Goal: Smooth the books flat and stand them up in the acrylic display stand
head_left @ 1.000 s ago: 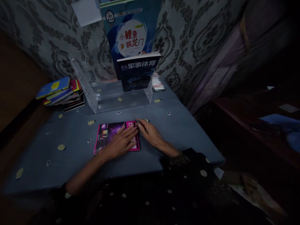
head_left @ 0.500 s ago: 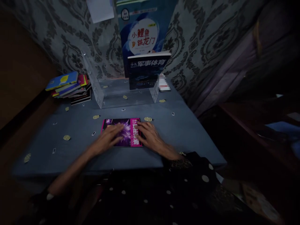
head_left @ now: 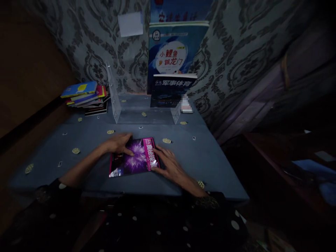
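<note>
A book (head_left: 135, 158) with a purple starburst cover and a pink title band lies closed and slightly turned on the table. My left hand (head_left: 119, 143) rests over its far left corner, thumb stretched onto the cover and fingers at the far edge. Along its right edge lies my right hand (head_left: 170, 166), fingers spread, with the thumb by the near right corner. The undersides of both hands are hidden. Beyond the book stands a clear acrylic rack (head_left: 147, 117), a dark blue book (head_left: 168, 94) leaning in its right part.
A pile of books (head_left: 84, 93) sits at the back left of the cloth-covered table (head_left: 210, 164). Tall blue picture books (head_left: 174, 49) stand against the patterned wall, near a white paper (head_left: 130, 24). A pale curtain (head_left: 244, 94) hangs at the right.
My left hand has slid left to the book's far left corner, uncovering the starburst. My right hand has shifted toward the right edge. The book is now slightly turned, and the view has shifted.
</note>
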Tool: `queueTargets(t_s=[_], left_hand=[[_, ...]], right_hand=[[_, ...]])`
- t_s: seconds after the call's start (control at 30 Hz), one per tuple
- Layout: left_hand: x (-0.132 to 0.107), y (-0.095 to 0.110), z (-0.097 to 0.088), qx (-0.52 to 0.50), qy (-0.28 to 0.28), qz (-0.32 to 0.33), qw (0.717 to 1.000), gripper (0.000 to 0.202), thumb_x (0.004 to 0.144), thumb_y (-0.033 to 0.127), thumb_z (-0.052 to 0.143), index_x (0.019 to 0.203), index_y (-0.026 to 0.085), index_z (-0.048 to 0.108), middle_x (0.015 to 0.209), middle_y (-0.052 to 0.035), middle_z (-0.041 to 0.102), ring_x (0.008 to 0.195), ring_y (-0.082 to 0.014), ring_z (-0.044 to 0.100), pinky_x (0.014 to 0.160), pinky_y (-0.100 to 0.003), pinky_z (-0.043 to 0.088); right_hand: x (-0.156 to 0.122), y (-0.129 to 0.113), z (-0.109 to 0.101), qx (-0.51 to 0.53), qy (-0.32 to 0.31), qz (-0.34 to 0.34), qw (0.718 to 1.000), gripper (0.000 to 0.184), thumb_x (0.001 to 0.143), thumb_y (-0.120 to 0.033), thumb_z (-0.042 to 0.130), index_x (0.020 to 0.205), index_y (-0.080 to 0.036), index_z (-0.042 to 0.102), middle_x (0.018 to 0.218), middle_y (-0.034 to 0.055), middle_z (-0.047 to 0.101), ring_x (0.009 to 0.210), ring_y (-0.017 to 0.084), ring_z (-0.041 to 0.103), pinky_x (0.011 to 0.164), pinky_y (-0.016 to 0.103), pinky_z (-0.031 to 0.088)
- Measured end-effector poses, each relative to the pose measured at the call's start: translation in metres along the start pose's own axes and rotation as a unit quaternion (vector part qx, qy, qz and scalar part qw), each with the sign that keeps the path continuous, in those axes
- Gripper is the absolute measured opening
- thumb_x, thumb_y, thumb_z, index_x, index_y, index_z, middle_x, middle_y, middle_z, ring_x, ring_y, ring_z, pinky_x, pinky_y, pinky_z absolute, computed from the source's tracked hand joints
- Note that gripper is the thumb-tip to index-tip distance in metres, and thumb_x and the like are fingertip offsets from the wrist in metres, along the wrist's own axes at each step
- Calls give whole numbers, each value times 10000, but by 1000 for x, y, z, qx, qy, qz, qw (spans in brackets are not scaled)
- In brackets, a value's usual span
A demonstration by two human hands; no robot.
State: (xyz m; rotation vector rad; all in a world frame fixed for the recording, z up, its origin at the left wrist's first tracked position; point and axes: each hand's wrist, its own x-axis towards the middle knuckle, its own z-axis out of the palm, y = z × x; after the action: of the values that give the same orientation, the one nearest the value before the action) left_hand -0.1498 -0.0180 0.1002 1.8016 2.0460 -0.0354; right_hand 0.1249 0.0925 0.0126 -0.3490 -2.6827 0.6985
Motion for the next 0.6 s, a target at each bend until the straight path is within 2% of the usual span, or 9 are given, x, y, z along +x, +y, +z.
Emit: queueTargets(t_s=[0.07,0.17,0.23,0.27,0.37,0.43,0.47,0.53,0.6], left_hand=[[-2,-1,-2,-81,-20,-1,996,644,722,614,721,1151,183,510,1034,-69,642,912,-259,616,753,-322,445],[-6,0,-12,-199,-37,68,977,422,801,538,645,1004,187,529,978,-42,651,869,-225,625,721,-300,447],[-12,5,-27,-239,-27,123,963,328,862,499,578,943,187,516,921,-32,647,824,-202,618,696,-289,442],[-16,9,-37,-232,-7,145,962,298,895,482,544,924,188,511,884,-24,637,793,-189,607,682,-283,434],[-35,29,-69,-107,131,174,970,241,983,420,466,911,195,514,829,-3,593,740,-162,557,663,-272,392],[-48,45,-83,8,232,191,954,220,1026,367,412,937,199,522,870,-13,585,772,-165,547,679,-278,384],[-53,53,-83,64,267,199,941,223,1040,335,382,941,199,528,881,-22,585,786,-170,544,686,-283,386],[-58,63,-70,159,310,212,913,229,1047,255,347,956,194,549,897,-41,599,810,-185,546,701,-299,400],[-58,66,-37,211,315,217,900,212,1028,179,357,1021,185,569,931,-61,632,842,-205,567,723,-323,425]], right_hand=[[0,0,0,19,3,4,1000,858,855,-531,686,1561,-281,269,1526,167,444,1385,368,442,1107,627,377],[0,-1,-1,71,24,20,997,935,829,-471,723,1583,-272,208,1464,166,513,1327,368,505,1078,614,424],[5,-2,-6,128,44,47,990,860,848,-422,701,1567,-258,259,1352,148,609,1207,336,605,1007,564,504],[10,-2,-10,158,51,61,984,767,867,-400,675,1535,-244,333,1250,129,670,1113,313,657,945,524,547],[34,0,-29,207,87,73,972,376,905,-345,607,1252,-204,633,947,63,745,867,259,709,783,423,587],[53,4,-45,186,158,48,969,220,899,-302,603,1061,-201,712,956,65,748,896,259,700,815,418,570],[61,7,-51,164,196,27,966,199,897,-274,601,1040,-206,722,988,70,747,938,261,691,852,426,556],[70,14,-59,106,231,-21,967,234,894,-207,584,1076,-227,729,1060,79,741,1010,260,666,908,442,529],[69,22,-57,35,189,-50,980,330,876,-126,554,1128,-245,729,1126,93,730,1064,265,641,938,469,508]])
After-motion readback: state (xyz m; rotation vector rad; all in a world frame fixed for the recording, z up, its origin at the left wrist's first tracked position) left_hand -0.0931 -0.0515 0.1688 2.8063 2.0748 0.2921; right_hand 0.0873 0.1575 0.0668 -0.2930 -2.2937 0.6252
